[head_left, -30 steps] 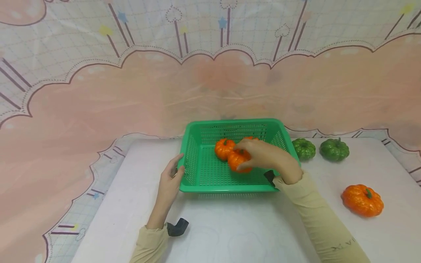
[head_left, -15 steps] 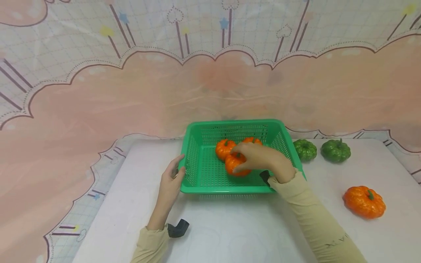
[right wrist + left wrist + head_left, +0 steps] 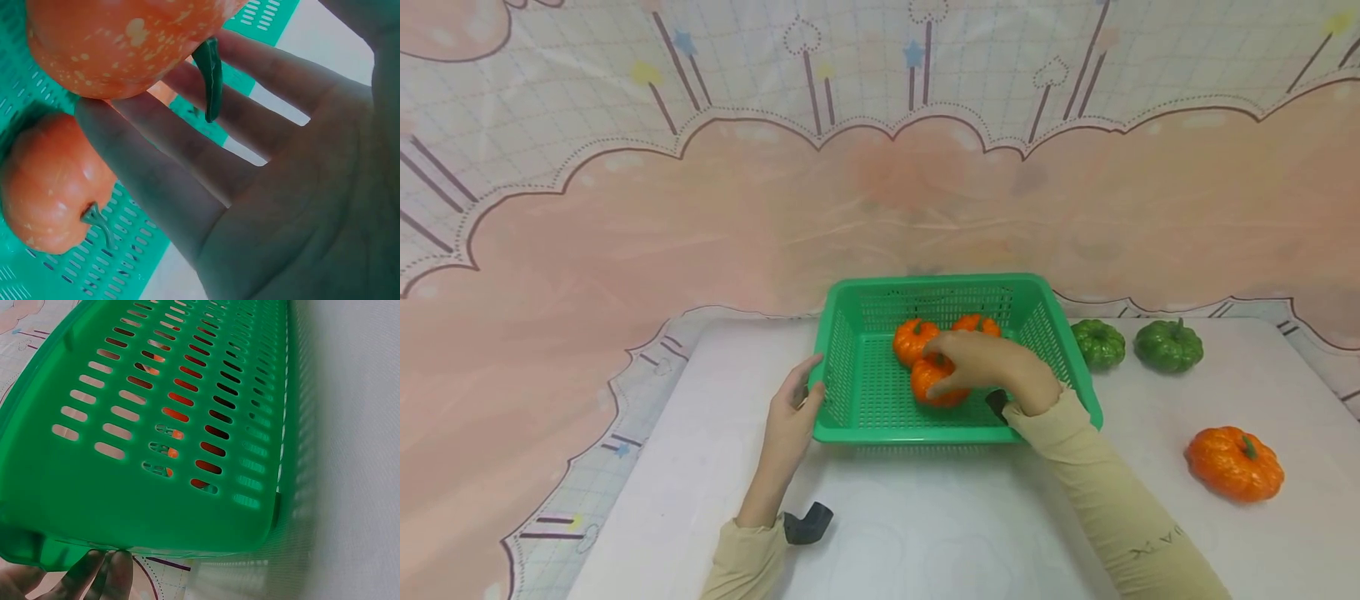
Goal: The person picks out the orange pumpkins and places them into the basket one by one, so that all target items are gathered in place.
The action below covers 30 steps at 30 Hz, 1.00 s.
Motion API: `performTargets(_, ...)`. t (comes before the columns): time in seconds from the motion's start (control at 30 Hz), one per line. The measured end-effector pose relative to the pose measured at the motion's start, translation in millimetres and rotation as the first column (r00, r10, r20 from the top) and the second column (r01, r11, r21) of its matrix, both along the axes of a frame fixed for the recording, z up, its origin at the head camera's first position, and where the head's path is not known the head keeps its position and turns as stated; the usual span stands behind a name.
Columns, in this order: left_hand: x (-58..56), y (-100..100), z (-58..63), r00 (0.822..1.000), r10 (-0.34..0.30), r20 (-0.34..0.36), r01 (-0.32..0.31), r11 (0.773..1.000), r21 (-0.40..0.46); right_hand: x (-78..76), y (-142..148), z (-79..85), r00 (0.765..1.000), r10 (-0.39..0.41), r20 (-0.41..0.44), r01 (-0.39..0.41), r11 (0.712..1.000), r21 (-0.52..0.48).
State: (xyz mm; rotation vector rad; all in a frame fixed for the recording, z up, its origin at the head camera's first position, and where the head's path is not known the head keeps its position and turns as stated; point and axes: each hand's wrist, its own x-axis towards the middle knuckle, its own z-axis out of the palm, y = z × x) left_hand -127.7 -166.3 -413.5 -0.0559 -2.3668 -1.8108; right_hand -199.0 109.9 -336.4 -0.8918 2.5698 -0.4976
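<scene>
My right hand (image 3: 985,360) reaches into a green plastic basket (image 3: 917,434) and holds an orange toy pumpkin (image 3: 942,392), thumb at its front and fingertips at its far side. In the right wrist view the long fingers lie against the pumpkin (image 3: 125,44), whose green stem points toward the palm. Two more orange pumpkins, one at the middle (image 3: 913,340) and one at the back (image 3: 977,323), sit in the basket close by. My left hand (image 3: 790,408) touches the basket's left rim from outside with relaxed fingers; in the left wrist view the fingertips (image 3: 119,569) meet the basket's outer wall.
Two green pumpkins, a nearer one (image 3: 1099,344) and a farther one (image 3: 1169,346), stand right of the basket. Another orange pumpkin (image 3: 1235,464) lies farther right on the white table (image 3: 925,525). A patterned cloth (image 3: 737,217) hangs behind.
My right hand has moved slightly left and toward me with the pumpkin, and more of the back pumpkin shows. The left hand stays at the rim.
</scene>
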Motion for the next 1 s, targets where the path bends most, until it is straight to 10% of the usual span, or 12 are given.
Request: performTargets(1.0, -0.1, 0.4, -0.4, 1.000, -0.009, -0.012, 0.009, 1.000, 0.005, -5.5, -6.5, -7.1, 1.000, 0.009, -0.004, -0.009, 0.998, 0.063)
